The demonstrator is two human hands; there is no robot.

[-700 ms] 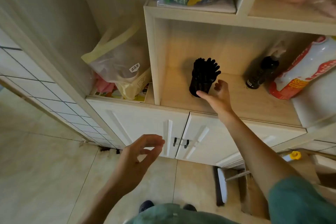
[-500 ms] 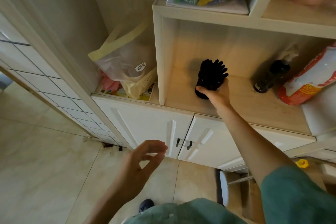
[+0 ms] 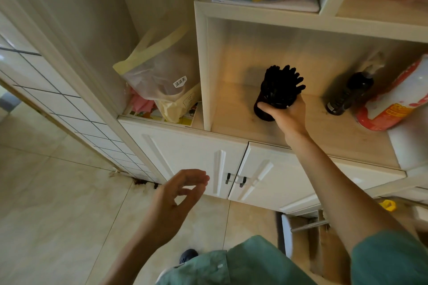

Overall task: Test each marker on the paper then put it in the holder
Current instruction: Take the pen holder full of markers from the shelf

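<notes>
On the shelf, in the right hand: holder (image 3: 268, 106), a dark cup packed with black markers (image 3: 281, 83), standing on the wooden shelf board (image 3: 236, 111).
Right hand (image 3: 288, 114): fingers and thumb curled round the holder's lower half, arm reaching up and forward.
Left hand (image 3: 176, 196): low and well apart from the holder, holding nothing, fingers loosely bent with thumb and fingertips close together.
Step in hand: by my reading, fetching the holder; no marker has been drawn out yet.
Next move: likely lifting the holder off the shelf upright, so the markers do not spill.
Paper: none in view.
Count: one holder; markers, a tight cluster, too bunched and dark to count.
Right of the right hand: one dark bottle (image 3: 347, 95), then one red-and-white container (image 3: 393, 99).
Left of the right hand, beyond the shelf wall: one plastic bag (image 3: 159, 71).
</notes>
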